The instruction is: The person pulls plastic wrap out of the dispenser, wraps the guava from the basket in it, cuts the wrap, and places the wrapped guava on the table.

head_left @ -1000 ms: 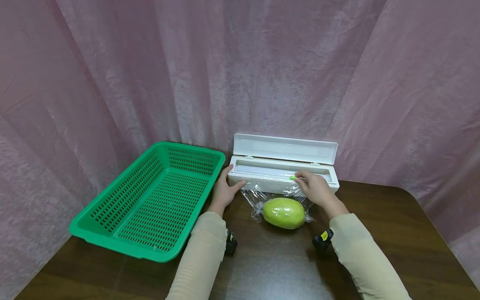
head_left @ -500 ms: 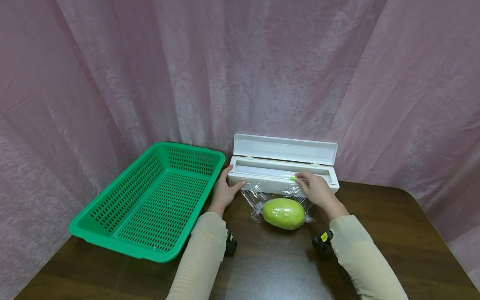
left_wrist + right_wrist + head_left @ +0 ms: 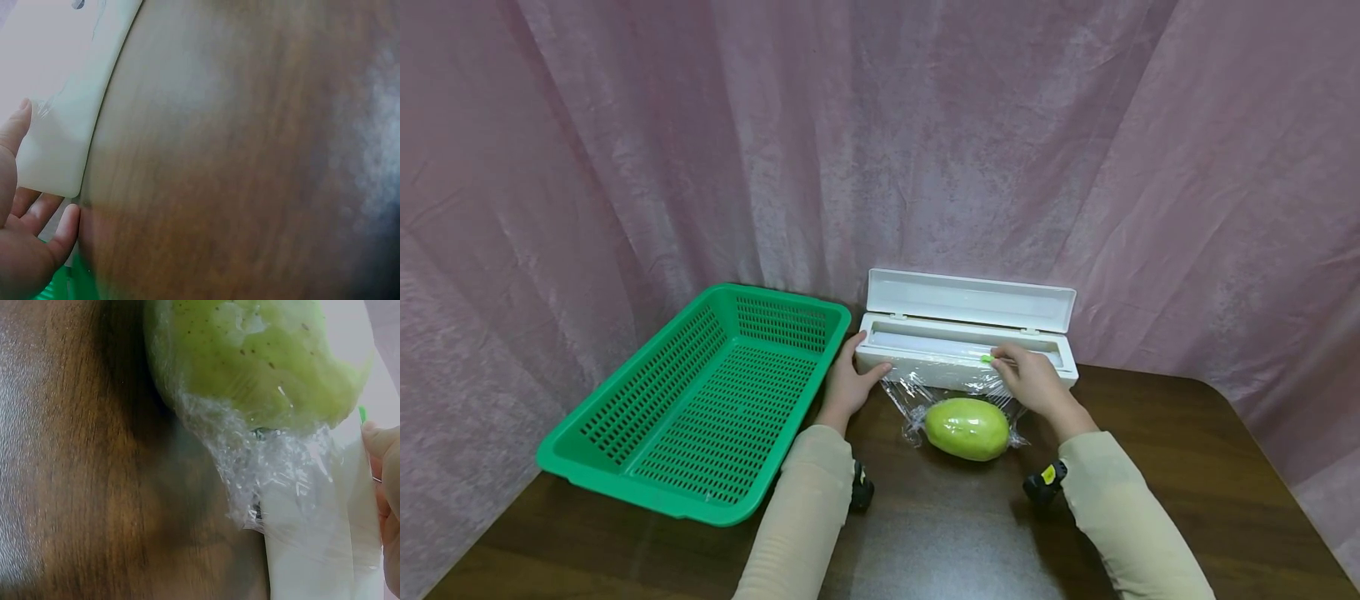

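Note:
A white cling film dispenser (image 3: 955,372) stands with its hinged lid raised, a roll of film inside. My left hand (image 3: 847,385) grips its left end, thumb on the front face and fingers round the end, as the left wrist view also shows. My right hand (image 3: 1028,377) pinches the small green slide cutter (image 3: 986,359) on the dispenser's front edge, right of the middle. From that edge, clear cling film (image 3: 294,469) runs down to a green, speckled, oval fruit (image 3: 967,429) lying in front. The film wraps the fruit and bunches up at both of its ends.
A green slotted plastic basket (image 3: 647,498) stands to the left, its right rim close to my left forearm. Brown wooden table (image 3: 940,533) lies under everything, with a rounded corner at the back right. Pink curtain (image 3: 955,150) hangs close behind the dispenser.

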### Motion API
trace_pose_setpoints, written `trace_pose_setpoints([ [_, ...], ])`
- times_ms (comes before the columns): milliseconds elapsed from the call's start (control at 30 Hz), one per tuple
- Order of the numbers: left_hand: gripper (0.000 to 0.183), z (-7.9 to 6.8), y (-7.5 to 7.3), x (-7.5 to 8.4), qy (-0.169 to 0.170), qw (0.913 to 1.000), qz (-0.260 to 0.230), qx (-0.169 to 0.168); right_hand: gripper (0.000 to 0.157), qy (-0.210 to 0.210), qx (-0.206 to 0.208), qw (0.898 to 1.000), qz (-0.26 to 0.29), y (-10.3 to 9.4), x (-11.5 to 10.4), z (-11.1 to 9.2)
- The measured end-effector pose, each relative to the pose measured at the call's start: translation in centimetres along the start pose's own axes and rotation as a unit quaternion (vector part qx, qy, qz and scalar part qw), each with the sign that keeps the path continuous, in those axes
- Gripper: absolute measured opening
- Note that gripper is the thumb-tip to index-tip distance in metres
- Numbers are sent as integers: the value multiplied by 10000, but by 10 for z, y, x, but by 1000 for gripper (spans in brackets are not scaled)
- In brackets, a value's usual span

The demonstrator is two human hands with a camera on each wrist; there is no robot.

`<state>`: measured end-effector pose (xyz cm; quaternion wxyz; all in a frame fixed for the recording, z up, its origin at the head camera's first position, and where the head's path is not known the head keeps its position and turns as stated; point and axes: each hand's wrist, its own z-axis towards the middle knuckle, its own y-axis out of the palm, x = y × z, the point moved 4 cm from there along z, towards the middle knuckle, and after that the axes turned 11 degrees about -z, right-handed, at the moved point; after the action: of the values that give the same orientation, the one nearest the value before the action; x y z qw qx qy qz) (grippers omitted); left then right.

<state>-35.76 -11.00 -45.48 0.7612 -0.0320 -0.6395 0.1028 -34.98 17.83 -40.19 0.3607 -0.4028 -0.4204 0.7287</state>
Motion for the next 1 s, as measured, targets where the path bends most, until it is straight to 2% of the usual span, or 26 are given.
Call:
trace_pose_setpoints([
  [1000, 74, -1, -1, 2, 125, 9999, -74, 42, 25, 138, 50, 9997, 193, 0, 5, -2],
])
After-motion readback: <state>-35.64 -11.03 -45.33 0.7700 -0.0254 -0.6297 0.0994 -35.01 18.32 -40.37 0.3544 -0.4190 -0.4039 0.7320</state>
